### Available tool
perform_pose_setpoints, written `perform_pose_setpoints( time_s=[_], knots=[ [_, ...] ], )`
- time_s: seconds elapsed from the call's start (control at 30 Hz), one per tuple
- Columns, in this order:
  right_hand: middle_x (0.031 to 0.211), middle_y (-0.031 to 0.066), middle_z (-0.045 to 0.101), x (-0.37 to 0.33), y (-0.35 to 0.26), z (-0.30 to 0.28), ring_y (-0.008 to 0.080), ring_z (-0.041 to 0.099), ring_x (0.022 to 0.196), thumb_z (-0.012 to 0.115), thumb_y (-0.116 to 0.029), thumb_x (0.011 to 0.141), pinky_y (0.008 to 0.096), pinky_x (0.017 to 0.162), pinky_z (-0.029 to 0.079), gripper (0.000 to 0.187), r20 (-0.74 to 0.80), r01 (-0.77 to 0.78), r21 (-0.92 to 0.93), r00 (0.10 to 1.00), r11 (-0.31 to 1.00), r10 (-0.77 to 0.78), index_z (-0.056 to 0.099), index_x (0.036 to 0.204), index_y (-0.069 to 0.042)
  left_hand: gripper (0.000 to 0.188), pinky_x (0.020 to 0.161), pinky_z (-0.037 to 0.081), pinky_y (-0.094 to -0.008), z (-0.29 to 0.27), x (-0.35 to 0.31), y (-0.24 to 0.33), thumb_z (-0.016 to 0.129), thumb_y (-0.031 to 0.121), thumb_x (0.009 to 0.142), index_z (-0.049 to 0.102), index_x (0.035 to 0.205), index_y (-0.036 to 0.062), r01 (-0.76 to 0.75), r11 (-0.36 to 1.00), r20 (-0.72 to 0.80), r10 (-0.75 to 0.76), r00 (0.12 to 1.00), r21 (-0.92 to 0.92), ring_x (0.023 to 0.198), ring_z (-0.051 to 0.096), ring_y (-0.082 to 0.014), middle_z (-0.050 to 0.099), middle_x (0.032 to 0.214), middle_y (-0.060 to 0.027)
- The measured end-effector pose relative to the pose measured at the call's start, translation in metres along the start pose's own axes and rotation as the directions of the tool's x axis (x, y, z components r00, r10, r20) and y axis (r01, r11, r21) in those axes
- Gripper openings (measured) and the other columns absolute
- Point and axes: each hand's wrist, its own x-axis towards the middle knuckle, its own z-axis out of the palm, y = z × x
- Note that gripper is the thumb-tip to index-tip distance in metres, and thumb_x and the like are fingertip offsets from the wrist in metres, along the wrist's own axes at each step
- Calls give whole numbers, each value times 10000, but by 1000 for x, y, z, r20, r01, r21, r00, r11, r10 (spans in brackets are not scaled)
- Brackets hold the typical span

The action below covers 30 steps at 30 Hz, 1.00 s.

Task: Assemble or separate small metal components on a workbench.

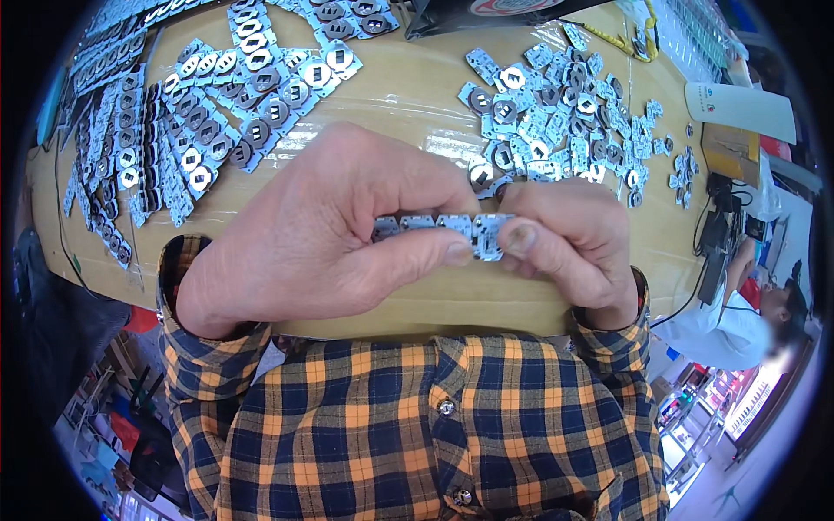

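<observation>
Between my hands, close to the table's near edge, is a short strip of small white circuit boards [420,222]. My left hand [321,226] pinches the strip's left stretch, thumb below and fingers behind. At the right end, my right hand [569,234] grips the last board [488,236] between thumb and curled fingers. That end board looks turned at a different angle from the others; whether it is still joined to them I cannot tell. Both palms hide part of the strip.
Long strips of boards with round coin-cell holders [195,113] fan out at the left. A pile of separate single boards [556,113] lies at the right, just beyond my right hand. Farther right are a cardboard box [730,152], a black cable adapter [714,226] and another person [738,321].
</observation>
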Motion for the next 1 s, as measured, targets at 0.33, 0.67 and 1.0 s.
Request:
perform_pose_setpoints(
  time_s=[0.33, 0.67, 1.0],
  knots=[
    [585, 49, 571, -4, -18, 6, 100, 476, 411, 553, -167, 969, 234, 404, 360, 266, 65, -315, 466, 944, 827, 323, 598, 758, -10, 75, 516, 377, -170, 4, -1, 1, 699, 31, 837, 659, 862, -27, 108, 956, -64, -130, 989, -273, 578, 552, -36, 636, 693, -31],
    [595, 50, 563, 0, -7, 13, 51, 443, 437, 493, -215, 995, 186, 433, 346, 293, -325, -173, 364, 897, 915, 299, 543, 780, -22, 275, 577, 442, -218, 12, 14, -11, 677, -75, 767, 665, 1037, -21, -238, 949, -330, 298, 896, 209, 643, 598, -129, 654, 789, -73],
    [599, -31, 556, 0, -6, 13, -10, 434, 474, 547, -161, 976, 157, 437, 319, 243, -299, -214, 280, 907, 936, 297, 595, 775, -33, 290, 546, 449, -273, 24, 15, -20, 668, -118, 724, 663, 1001, -33, -246, 852, -388, 444, 808, 463, 626, 608, -202, 638, 783, -112]
  ],
)
